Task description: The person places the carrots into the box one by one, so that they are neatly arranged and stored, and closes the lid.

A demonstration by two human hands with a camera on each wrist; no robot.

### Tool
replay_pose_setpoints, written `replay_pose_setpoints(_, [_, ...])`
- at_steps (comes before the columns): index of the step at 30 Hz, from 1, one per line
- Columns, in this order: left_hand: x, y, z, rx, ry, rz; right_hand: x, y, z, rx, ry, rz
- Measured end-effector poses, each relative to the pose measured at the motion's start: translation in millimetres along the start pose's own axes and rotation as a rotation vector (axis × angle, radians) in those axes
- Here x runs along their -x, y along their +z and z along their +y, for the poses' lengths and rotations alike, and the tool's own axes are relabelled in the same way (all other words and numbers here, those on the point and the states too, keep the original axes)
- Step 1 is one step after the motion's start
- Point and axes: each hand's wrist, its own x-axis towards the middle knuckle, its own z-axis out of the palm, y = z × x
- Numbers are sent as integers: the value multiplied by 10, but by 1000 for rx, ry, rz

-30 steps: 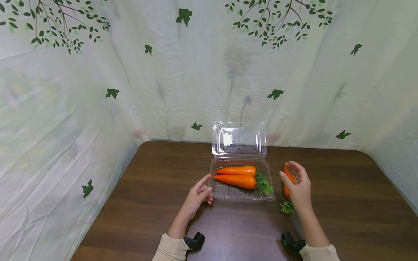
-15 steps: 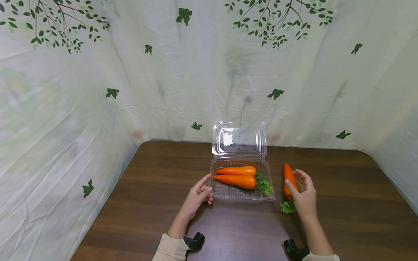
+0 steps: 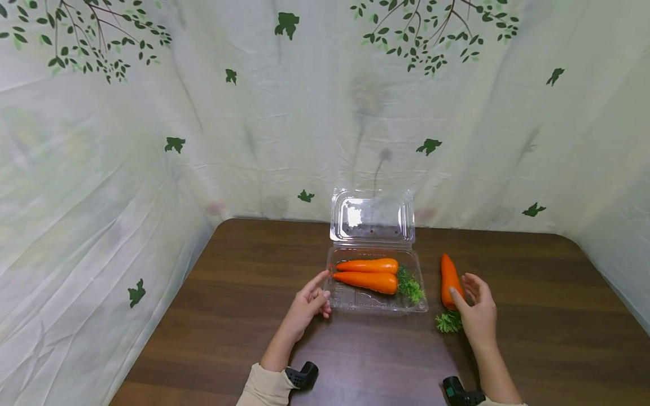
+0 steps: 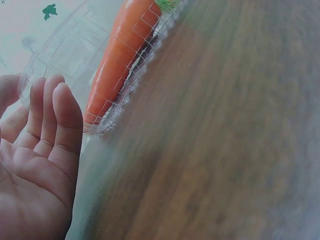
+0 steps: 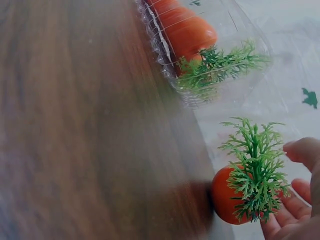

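Note:
A clear plastic clamshell container point(image 3: 377, 305) stands on the table with its lid raised at the back. Inside lie two orange carrots, the front carrot point(image 3: 369, 282) and the rear carrot point(image 3: 368, 265), with green leaves point(image 3: 409, 286) at their right ends. My left hand point(image 3: 306, 307) has its index finger stretched to the container's left edge, the other fingers loosely bent. Right of the container, a third carrot point(image 3: 449, 279) lies lengthwise on the table, leafy end toward me. My right hand point(image 3: 479, 313) is beside its thick end, thumb at the carrot, fingers loosely spread to its right.
The brown wooden table point(image 3: 244, 316) reaches back to a pale curtain point(image 3: 315, 124) printed with green leaves and branches. Black wrist devices sit on both wrists. The raised lid point(image 3: 372, 217) stands near the table's far edge.
My right hand has drawn back toward me and slightly right along the third carrot, uncovering more of it. The left hand and the container have not moved.

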Motion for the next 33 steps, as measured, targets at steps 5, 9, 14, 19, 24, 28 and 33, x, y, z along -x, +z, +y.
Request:
replay_pose_setpoints(5, [-1,-3,-4,-1,-4,0,10,-19,12,37,64,-30])
replay_pose_setpoints(9, [-1,-2,-3,-1,1,-3,17,-38,29,59,130,-64])
replay_pose_setpoints(14, [-5,-5,-8,-2,3,-9,22,-50,45,61,218,-105])
replay_pose_setpoints(19, [-6,-6,-8,-4,0,-10,34,-66,35,64,277,-151])
replay_pose_setpoints(24, [-6,-3,-2,-6,1,-7,48,-79,12,112,285,-190])
replay_pose_setpoints(28, [-7,0,1,-6,-2,-5,57,-74,0,211,269,-212])
replay_pose_setpoints(33, [-4,3,4,-5,-4,0,71,-67,-3,287,247,-220])
